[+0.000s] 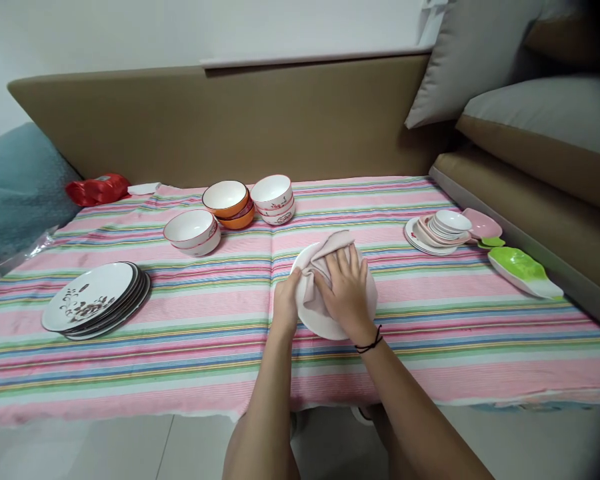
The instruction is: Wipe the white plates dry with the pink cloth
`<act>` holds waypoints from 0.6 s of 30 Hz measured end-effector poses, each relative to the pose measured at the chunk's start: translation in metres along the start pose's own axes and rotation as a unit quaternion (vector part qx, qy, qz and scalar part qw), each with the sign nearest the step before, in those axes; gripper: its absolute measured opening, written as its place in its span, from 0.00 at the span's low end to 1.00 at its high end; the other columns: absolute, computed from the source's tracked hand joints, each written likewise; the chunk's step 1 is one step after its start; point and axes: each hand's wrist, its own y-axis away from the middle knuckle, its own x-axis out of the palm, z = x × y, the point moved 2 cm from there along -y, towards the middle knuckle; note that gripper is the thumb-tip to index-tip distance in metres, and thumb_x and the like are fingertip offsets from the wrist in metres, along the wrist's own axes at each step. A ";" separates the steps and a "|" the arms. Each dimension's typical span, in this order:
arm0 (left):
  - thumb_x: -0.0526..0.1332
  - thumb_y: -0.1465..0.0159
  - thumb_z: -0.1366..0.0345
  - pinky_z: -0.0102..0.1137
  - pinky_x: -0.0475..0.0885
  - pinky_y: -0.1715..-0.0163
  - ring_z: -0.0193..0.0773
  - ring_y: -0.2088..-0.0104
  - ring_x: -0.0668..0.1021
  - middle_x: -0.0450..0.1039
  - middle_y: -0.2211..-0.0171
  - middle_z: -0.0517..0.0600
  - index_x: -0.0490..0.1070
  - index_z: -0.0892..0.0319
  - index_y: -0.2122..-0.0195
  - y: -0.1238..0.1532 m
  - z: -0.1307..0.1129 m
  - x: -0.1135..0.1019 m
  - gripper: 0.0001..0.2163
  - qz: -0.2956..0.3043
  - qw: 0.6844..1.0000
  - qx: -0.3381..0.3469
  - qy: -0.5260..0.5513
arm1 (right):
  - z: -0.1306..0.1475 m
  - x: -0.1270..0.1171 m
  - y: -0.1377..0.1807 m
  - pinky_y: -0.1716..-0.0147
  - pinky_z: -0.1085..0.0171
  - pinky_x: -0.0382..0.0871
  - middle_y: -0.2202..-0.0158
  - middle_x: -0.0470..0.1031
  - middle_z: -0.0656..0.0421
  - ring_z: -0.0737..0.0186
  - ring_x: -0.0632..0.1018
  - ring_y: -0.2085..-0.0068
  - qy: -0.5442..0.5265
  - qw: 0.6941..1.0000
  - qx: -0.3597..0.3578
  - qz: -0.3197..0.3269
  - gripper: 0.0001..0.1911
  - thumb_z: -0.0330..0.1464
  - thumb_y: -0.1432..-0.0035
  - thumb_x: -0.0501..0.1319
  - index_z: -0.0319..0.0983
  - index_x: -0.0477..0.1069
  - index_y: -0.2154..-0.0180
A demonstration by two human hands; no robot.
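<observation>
A white plate (367,308) is held tilted above the striped cloth (205,333) near the middle. My left hand (285,303) grips the plate's left rim. My right hand (347,287) lies on a beige cloth (325,257), its fingers flat and pressing the cloth against the plate's face. A black band circles my right wrist.
A stack of patterned plates (96,301) sits at the left. White-and-red and orange bowls (229,199) stand behind. Small saucers (447,227), a pink dish (483,225) and a green leaf dish (525,271) are at the right. A red bag (97,189) lies far left by the sofa.
</observation>
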 end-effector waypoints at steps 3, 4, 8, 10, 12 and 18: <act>0.61 0.43 0.51 0.28 0.66 0.77 0.37 0.76 0.74 0.72 0.80 0.47 0.76 0.64 0.61 -0.002 0.000 -0.003 0.19 0.012 0.998 0.040 0.041 | -0.004 0.001 -0.001 0.40 0.42 0.42 0.36 0.56 0.50 0.44 0.49 0.35 0.017 1.000 0.021 -0.010 0.29 0.46 0.36 0.46 0.38 0.58 0.40; 0.62 0.43 0.51 0.28 0.67 0.77 0.38 0.76 0.75 0.72 0.79 0.48 0.76 0.64 0.61 -0.003 0.000 -0.004 0.20 0.008 0.998 0.041 0.053 | -0.005 0.001 -0.001 0.40 0.41 0.43 0.37 0.56 0.49 0.43 0.50 0.35 0.021 0.999 0.026 -0.011 0.29 0.47 0.36 0.46 0.38 0.59 0.40; 0.63 0.45 0.51 0.31 0.71 0.70 0.43 0.69 0.79 0.78 0.70 0.53 0.76 0.65 0.61 -0.006 -0.001 -0.006 0.21 -0.027 0.992 0.049 0.117 | -0.007 -0.002 -0.002 0.42 0.44 0.50 0.39 0.60 0.46 0.42 0.56 0.38 -0.021 0.998 0.046 -0.023 0.29 0.47 0.38 0.50 0.37 0.61 0.42; 0.63 0.46 0.51 0.33 0.73 0.65 0.46 0.65 0.79 0.78 0.66 0.56 0.75 0.66 0.59 -0.005 -0.004 -0.005 0.22 -0.057 0.983 0.064 0.162 | -0.010 -0.007 -0.003 0.46 0.48 0.58 0.42 0.63 0.46 0.44 0.63 0.42 -0.102 0.992 0.071 -0.025 0.28 0.47 0.40 0.53 0.37 0.62 0.44; 0.62 0.44 0.51 0.35 0.73 0.61 0.47 0.62 0.79 0.78 0.62 0.57 0.74 0.65 0.56 -0.005 -0.007 -0.003 0.23 -0.089 0.970 0.084 0.211 | -0.013 -0.010 -0.004 0.53 0.52 0.65 0.47 0.67 0.48 0.47 0.69 0.48 -0.221 0.969 0.109 -0.010 0.28 0.46 0.42 0.55 0.39 0.61 0.44; 0.56 0.39 0.55 0.34 0.71 0.54 0.46 0.54 0.78 0.76 0.54 0.55 0.71 0.62 0.49 -0.009 -0.014 -0.001 0.21 -0.129 0.945 0.106 0.280 | -0.004 -0.012 -0.001 0.61 0.59 0.71 0.53 0.74 0.54 0.54 0.76 0.56 -0.567 0.791 0.226 0.040 0.27 0.44 0.45 0.59 0.41 0.63 0.45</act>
